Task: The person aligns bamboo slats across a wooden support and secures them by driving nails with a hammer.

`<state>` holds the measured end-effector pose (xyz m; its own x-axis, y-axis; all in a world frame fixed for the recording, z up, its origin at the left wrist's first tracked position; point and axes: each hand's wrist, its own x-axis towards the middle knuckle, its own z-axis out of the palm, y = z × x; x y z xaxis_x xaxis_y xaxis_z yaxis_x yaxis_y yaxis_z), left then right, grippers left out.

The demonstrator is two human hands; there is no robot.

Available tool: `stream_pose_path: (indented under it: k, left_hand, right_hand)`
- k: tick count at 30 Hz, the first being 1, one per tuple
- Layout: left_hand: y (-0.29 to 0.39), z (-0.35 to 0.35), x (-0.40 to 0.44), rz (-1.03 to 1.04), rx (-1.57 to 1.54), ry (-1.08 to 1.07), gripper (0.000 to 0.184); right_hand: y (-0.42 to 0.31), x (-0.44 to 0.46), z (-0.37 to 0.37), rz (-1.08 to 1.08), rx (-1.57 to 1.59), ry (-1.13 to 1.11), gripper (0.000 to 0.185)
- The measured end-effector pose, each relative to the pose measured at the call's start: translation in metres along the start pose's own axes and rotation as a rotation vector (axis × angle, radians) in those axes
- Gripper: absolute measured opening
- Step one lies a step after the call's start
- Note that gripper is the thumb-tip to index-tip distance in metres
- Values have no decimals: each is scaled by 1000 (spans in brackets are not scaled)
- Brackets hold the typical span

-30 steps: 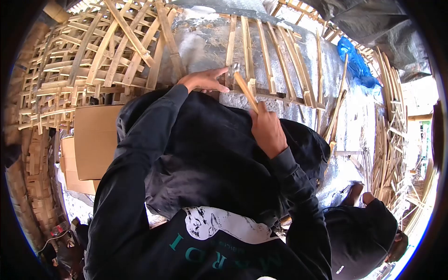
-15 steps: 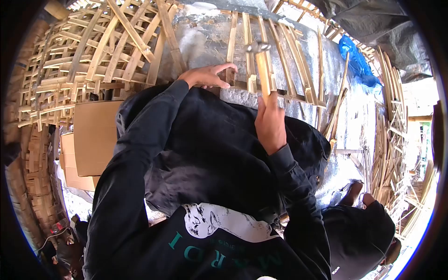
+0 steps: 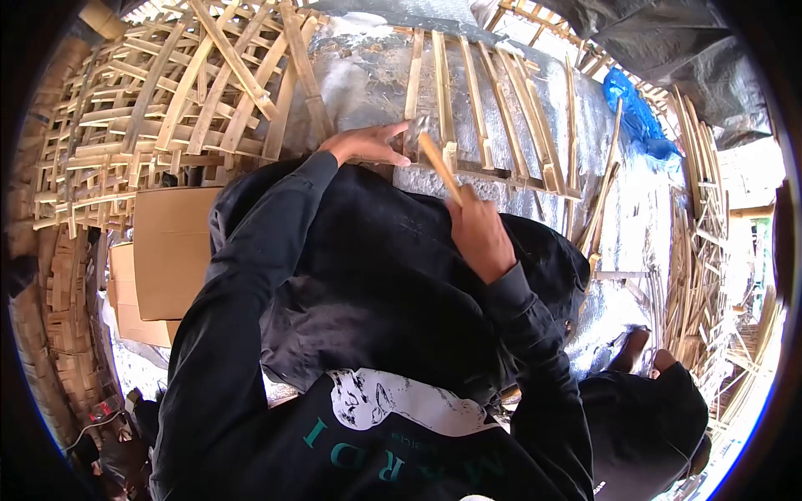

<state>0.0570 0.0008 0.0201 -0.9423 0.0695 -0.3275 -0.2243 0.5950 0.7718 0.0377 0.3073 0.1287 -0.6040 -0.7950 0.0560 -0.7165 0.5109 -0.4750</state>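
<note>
My right hand [image 3: 482,234] grips the wooden handle of a hammer [image 3: 441,169]. The hammer's metal head is blurred by motion and lies over the near end of a bamboo slat [image 3: 413,79]. Just left of that end is my left hand [image 3: 366,146], its thumb and forefinger spread apart around the spot; its other fingers are partly hidden. Several bamboo slats run side by side away from me, their near ends resting on a crosswise strip [image 3: 501,176]. Whether a nail stands under the hammer head I cannot tell.
Woven bamboo lattice [image 3: 167,92] stands at the left, with cardboard boxes [image 3: 177,250] below it. A blue plastic bag [image 3: 639,117] and stacked bamboo strips [image 3: 693,250] are at the right. Another person in dark clothing [image 3: 639,417] sits at the lower right.
The hammer has swung down and left, its head now at the slat's near end by my left hand. My left hand has shifted only slightly.
</note>
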Motion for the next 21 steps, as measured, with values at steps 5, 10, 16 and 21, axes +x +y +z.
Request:
stream_pose_path:
  k: [5,10,16,21]
  left_hand:
    - [25,-9,-17,118,-140,-96,96]
    - [25,-3,-17,-15,-56,43,75]
    - [20,-5,-14,148,-131,-39,76]
    - [23,-6,-12,101,-47,18,69]
  right_hand:
    - [2,8,12,112,117,148,23]
    - [12,4,-3,-13,81,8,26]
    - [-1,2,10,155,212,257,25]
    - [-1,5,-7,-51,79,148,24]
